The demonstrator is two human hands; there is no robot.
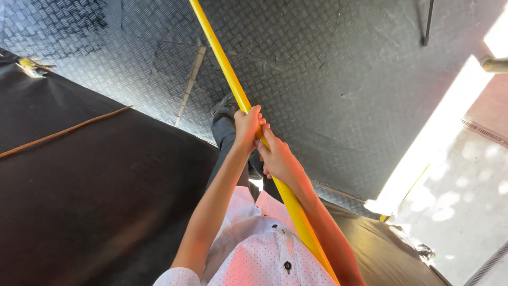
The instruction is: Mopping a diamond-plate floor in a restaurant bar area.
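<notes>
A long yellow pole (222,58) runs from the top middle down past my chest to the bottom right of centre. My left hand (246,126) is wrapped around it higher up, with the fingers closed on the pole. Just below, my right hand (279,158) grips the same pole, touching the left hand. My white dotted shirt (259,254) and dark trousers (225,140) show underneath, with one grey shoe (224,107) on the floor.
The floor is grey diamond-pattern metal plate (328,79). A large black surface (90,185) fills the left side. At the right a bright sunlit edge (439,127) borders pale pavement (471,201). A thin dark rod (427,24) stands top right.
</notes>
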